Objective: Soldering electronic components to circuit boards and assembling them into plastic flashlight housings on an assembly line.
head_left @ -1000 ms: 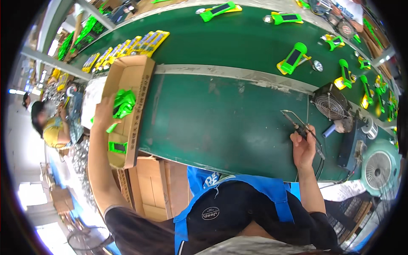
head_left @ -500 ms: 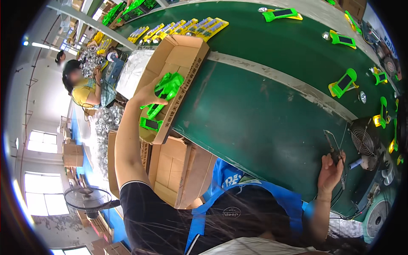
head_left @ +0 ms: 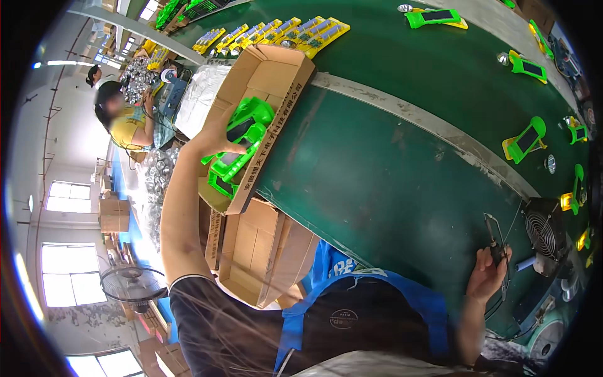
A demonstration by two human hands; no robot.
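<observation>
My left hand point(head_left: 210, 141) reaches into a long cardboard box point(head_left: 267, 72) on the left. Its thumb and fingers are closed around a bright green plastic housing point(head_left: 256, 135) with a dark panel; some fingertips are hidden. More green housings point(head_left: 221, 184) lie beside it in the box. At the right, over the bench, my right hand point(head_left: 487, 273) grips a soldering iron point(head_left: 497, 250) by its dark handle. The iron's thin metal end points up and away from me, and a cable hangs below the hand.
Below the box stand other open cardboard boxes point(head_left: 251, 242). Across the green bench point(head_left: 364, 182) runs a raised pale strip point(head_left: 414, 119). Beyond it are green-and-yellow lamps point(head_left: 526, 139) and rows of yellow parts point(head_left: 320, 38). A small fan point(head_left: 541, 232) stands right. A co-worker point(head_left: 125, 129) sits far left.
The green housings under my left hand have shifted, with their dark panels now more exposed. My right hand still holds the soldering iron. The whole view has shifted slightly.
</observation>
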